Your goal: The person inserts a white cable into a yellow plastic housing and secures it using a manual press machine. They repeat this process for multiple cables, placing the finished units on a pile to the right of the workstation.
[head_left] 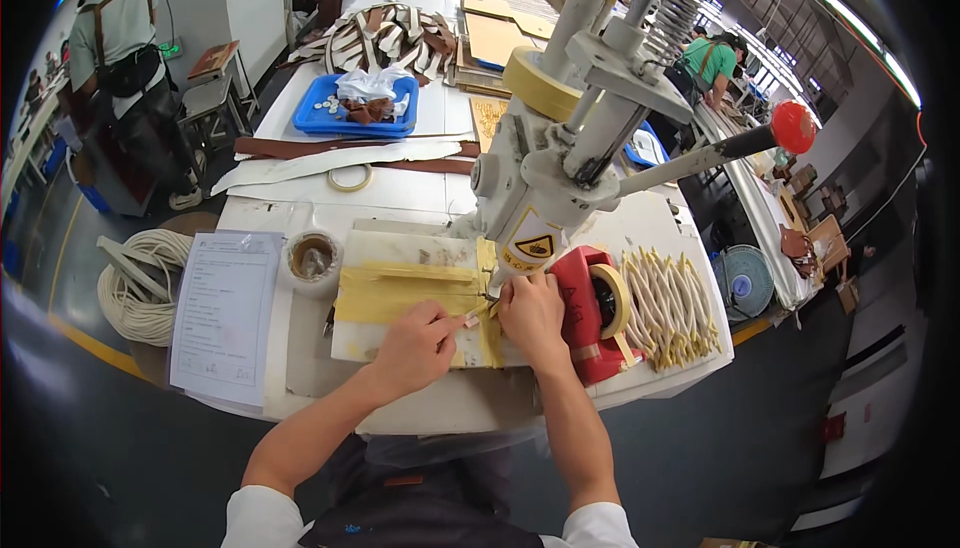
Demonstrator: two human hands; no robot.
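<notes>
The pale cord lies at the centre of your clock, between your two hands and over the near right part of the white board; most of it is hidden, so its length cannot be told. Your left hand, at 8 o'clock from it, is pinched on it, thumb against forefinger. Your right hand, at 3 o'clock, has its fingers curled in close by, and I cannot tell whether they grip the cord too. The two hands are apart but near.

Yellow tape covers a broad band of the board at 10 o'clock. At 1 o'clock stands the lever press, with its red ball knob reaching out to 2 o'clock. Just beside your right hand, at 3 o'clock, sits the red tape dispenser with its roll of masking tape; past it lies a row of white cords with yellow ends.

At 10 o'clock you have a roll of clear tape, and at 9 o'clock a printed sheet (it hangs over the table's edge), with a coil of cord beyond. Farther off, at 11 o'clock, a blue tray holds white and brown scraps.
</notes>
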